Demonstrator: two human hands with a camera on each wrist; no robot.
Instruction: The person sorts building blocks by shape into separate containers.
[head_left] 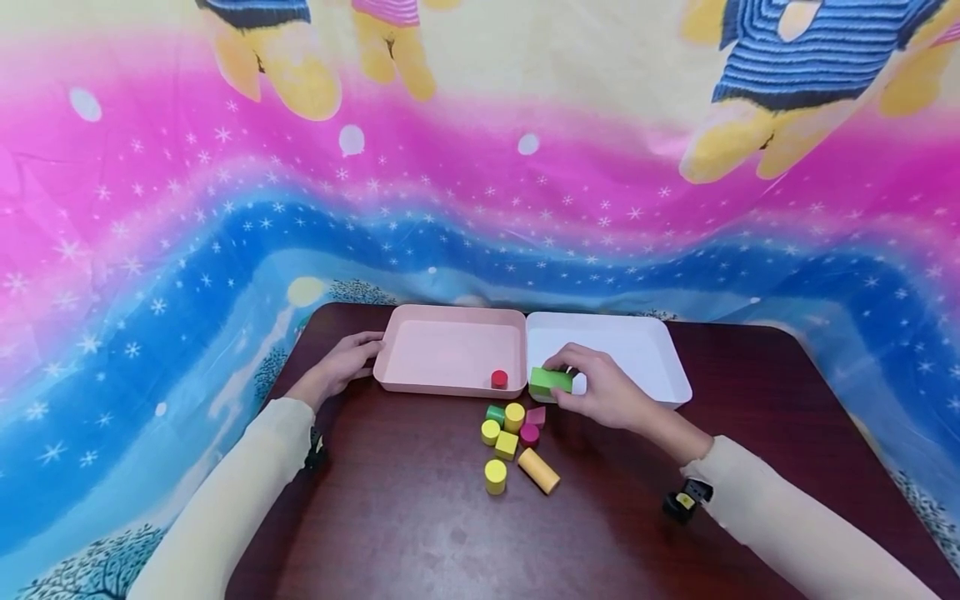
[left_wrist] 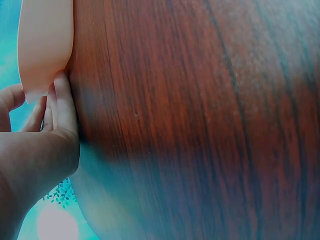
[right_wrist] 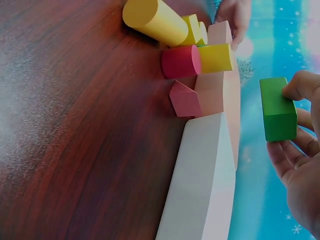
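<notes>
My right hand (head_left: 600, 385) pinches a green rectangular block (head_left: 550, 382) between thumb and fingers, at the front left corner of the white tray (head_left: 652, 333). In the right wrist view the green block (right_wrist: 277, 107) is raised above the tray's wall. My left hand (head_left: 348, 360) touches the left end of the pink tray (head_left: 450, 312), its fingers (left_wrist: 64, 102) fairly straight against the outer wall. Inside the pink tray, near its front right corner, stands a small red cylinder (head_left: 499, 380).
In front of the trays is a cluster of yellow, green and magenta blocks, among them a yellow cube (head_left: 506, 446). An orange cylinder (head_left: 538, 471) lies on its side nearer me, beside an upright yellow cylinder (head_left: 495, 477). A printed curtain (head_left: 480, 208) hangs behind the dark wooden table (head_left: 390, 517).
</notes>
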